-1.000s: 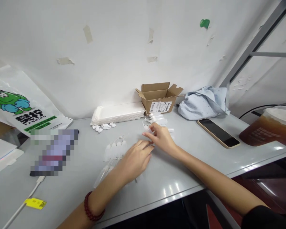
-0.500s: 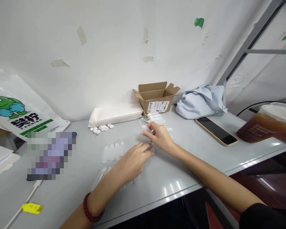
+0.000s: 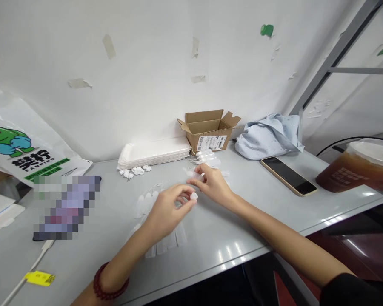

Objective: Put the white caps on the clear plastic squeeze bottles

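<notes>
A small white rounded piece (image 3: pixel 194 196), its material too blurred to tell, is pinched between the thumb and index finger of the left hand (image 3: pixel 166 208), just above the grey smooth-topped bench (image 3: pixel 210 238). That grip is together on the piece, at its edge. Just beside it, the right hand (image 3: pixel 213 182) has its thumb and fingers closed on a translucent, pale plastic-looking piece (image 3: pixel 193 174), blurred, which points up and to the left. The two held pieces are near each other but apart.

The step in hand looks to be the handling of these small parts one in each hand. The next move would seem to call for a light fingertip grip and a clear view of the rounded piece, since the fingers cover much of both.

Under and beside the left forearm lie flat translucent strips (image 3: pixel 170 243) and a row of frosted, round-topped tabs with thin white strings (image 3: pixel 143 205), partly hidden by the hand. Beyond the right hand lies a group of clear tubular pieces (image 3: pixel 210 159), just in front of an open brown cardboard box (image 3: pixel 207 138). To its left, crumpled white scraps (image 3: pixel 137 171) sit before a stack of flat white packets (image 3: pixel 156 152). A black-screened phone in a beige case (image 3: pixel 289 175) lies farther right.
</notes>
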The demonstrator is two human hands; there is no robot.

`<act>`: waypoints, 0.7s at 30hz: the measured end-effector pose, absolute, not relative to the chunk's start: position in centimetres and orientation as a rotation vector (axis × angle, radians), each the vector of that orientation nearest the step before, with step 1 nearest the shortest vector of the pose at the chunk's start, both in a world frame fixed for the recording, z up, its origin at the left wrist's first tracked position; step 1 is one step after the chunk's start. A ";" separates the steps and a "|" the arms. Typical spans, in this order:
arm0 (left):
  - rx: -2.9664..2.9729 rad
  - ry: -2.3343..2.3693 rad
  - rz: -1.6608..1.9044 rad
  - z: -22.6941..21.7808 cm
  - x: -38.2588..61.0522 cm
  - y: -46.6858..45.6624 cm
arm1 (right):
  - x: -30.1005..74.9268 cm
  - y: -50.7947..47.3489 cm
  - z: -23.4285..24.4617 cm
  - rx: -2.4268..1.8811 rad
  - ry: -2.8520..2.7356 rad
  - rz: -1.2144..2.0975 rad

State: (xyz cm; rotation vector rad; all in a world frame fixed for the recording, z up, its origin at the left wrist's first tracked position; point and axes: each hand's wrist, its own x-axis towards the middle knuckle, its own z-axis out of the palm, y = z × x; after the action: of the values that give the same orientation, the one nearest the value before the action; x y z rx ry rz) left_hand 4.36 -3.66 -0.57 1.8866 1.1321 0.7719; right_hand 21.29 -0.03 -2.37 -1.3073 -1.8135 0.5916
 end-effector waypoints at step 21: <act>1.444 1.112 0.757 0.7 2.4 -2.8 | 20.8 -0.7 -4.1 -1.096 -2.073 0.146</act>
State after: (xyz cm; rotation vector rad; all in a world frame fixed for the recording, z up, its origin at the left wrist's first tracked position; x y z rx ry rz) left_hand 2.41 -2.76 0.68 1.4442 1.1124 0.7571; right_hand 20.79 -0.72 -4.10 -1.0957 -2.0727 0.1456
